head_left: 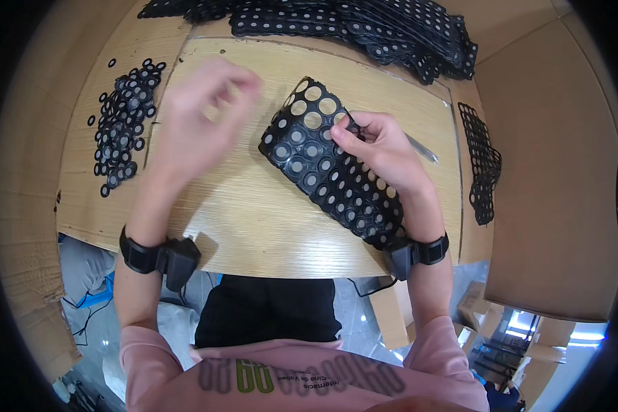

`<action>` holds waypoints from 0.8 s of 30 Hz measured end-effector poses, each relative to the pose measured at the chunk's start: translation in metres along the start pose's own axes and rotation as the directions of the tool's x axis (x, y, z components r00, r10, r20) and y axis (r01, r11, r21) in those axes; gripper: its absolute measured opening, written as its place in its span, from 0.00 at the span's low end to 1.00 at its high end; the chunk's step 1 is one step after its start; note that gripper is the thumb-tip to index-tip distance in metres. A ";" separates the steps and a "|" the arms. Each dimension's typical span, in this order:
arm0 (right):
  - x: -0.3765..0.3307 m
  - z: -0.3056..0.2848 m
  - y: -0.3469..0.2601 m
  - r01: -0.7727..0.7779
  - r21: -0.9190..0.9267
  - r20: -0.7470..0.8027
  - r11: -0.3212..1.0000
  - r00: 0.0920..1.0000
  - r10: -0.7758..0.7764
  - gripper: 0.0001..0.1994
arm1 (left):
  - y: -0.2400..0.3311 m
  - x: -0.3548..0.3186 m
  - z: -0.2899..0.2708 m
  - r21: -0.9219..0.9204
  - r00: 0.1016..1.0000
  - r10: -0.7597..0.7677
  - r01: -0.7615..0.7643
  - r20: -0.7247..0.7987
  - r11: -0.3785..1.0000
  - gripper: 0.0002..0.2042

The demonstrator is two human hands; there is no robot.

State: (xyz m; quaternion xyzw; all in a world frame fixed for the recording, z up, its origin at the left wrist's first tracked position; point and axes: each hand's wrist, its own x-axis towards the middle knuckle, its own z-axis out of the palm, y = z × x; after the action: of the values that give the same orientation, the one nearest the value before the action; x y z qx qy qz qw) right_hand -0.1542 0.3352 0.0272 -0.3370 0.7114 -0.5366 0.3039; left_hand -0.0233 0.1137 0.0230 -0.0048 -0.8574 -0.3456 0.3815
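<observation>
My right hand pinches the right edge of a black perforated sheet between thumb and fingers. The sheet slants over the table from the middle toward my right wrist. Grey-centred discs fill most of its rows, while several round holes at its far end show bare wood through them. To the left of the sheet, my left hand is raised over the table with fingers bent. Motion smears it, so whether anything sits in its fingertips is unclear. Beyond it, at the left, lies a loose pile of small black rings with grey centres.
Stacked black perforated sheets lie along the far side of the wooden table. A holed black sheet lies at the right by a cardboard wall. A slim metallic tool rests behind my right hand.
</observation>
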 end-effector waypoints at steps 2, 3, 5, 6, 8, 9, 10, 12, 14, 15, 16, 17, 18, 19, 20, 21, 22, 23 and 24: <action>-0.001 0.001 0.000 0.032 0.024 0.020 0.999 0.999 -0.032 0.10 | 0.020 -0.007 0.017 -0.214 0.983 0.028 0.012 0.180 0.977 0.06; -0.001 0.001 -0.001 0.066 0.052 0.039 0.996 0.997 -0.069 0.09 | 0.026 -0.010 0.022 -0.260 0.970 0.036 0.029 0.241 0.965 0.07; -0.004 0.002 -0.004 0.075 0.104 0.068 0.992 0.994 -0.082 0.07 | 0.030 -0.012 0.028 -0.261 0.966 0.031 0.038 0.257 0.965 0.08; -0.005 0.002 -0.005 0.098 0.167 0.099 0.981 0.988 -0.116 0.06 | 0.031 -0.013 0.029 -0.259 0.962 0.023 0.051 0.273 0.964 0.09; -0.007 0.005 -0.008 0.066 0.165 0.102 0.984 0.991 -0.084 0.06 | 0.030 -0.015 0.030 -0.295 0.958 0.006 0.082 0.286 0.952 0.10; -0.008 0.006 -0.009 0.050 0.171 0.104 0.984 0.992 -0.068 0.06 | 0.030 -0.016 0.030 -0.295 0.958 0.020 0.068 0.287 0.953 0.10; -0.009 0.007 -0.010 0.048 0.171 0.105 0.984 0.992 -0.067 0.06 | 0.029 -0.018 0.031 -0.297 0.954 0.029 0.064 0.300 0.953 0.11; -0.011 0.008 -0.012 0.021 0.117 0.121 0.993 0.992 -0.035 0.06 | 0.029 -0.021 0.033 -0.294 0.957 0.020 0.069 0.288 0.953 0.11; -0.010 0.009 -0.012 0.028 0.096 0.127 0.995 0.991 -0.040 0.07 | 0.028 -0.023 0.033 -0.259 0.956 0.011 0.068 0.293 0.963 0.11; -0.010 0.010 -0.011 0.038 0.077 0.132 0.996 0.990 -0.048 0.07 | 0.028 -0.023 0.033 -0.253 0.956 0.015 0.062 0.293 0.965 0.11; -0.010 0.010 -0.010 0.037 0.076 0.133 0.996 0.990 -0.047 0.07 | 0.028 -0.023 0.034 -0.262 0.952 -0.001 0.085 0.305 0.961 0.10; -0.009 0.011 -0.009 0.058 0.067 0.138 0.996 0.988 -0.067 0.07 | 0.029 -0.024 0.034 -0.279 0.947 -0.025 0.120 0.320 0.953 0.10; -0.008 0.012 -0.008 0.079 0.059 0.144 0.995 0.986 -0.087 0.07 | 0.029 -0.024 0.034 -0.271 0.949 -0.019 0.109 0.315 0.957 0.10; -0.008 0.012 -0.007 0.078 0.059 0.146 0.995 0.986 -0.086 0.07 | 0.029 -0.024 0.034 -0.303 0.947 -0.048 0.150 0.319 0.941 0.09; -0.008 0.013 -0.007 0.098 0.042 0.137 0.994 0.985 -0.103 0.07 | 0.030 -0.024 0.033 -0.339 0.941 -0.073 0.191 0.330 0.921 0.09; -0.008 0.014 -0.006 0.119 0.029 0.128 0.993 0.984 -0.121 0.06 | 0.030 -0.024 0.033 -0.335 0.943 -0.077 0.190 0.322 0.923 0.09; -0.008 0.014 -0.006 0.119 0.025 0.129 0.993 0.984 -0.121 0.06 | 0.030 -0.024 0.032 -0.342 0.927 -0.100 0.232 0.362 0.911 0.08; -0.008 0.014 -0.006 0.135 0.017 0.137 0.991 0.981 -0.136 0.06 | 0.030 -0.024 0.032 -0.362 0.911 -0.121 0.275 0.394 0.890 0.07; -0.008 0.013 -0.006 0.149 0.012 0.144 0.989 0.978 -0.149 0.06 | 0.030 -0.025 0.032 -0.346 0.908 -0.122 0.273 0.401 0.898 0.07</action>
State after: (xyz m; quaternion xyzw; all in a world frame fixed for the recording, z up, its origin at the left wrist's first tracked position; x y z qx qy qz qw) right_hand -0.1381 0.3327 0.0305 -0.4271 0.6600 -0.5325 0.3138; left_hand -0.0185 0.1615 0.0092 -0.0579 -0.8221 -0.5413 0.1666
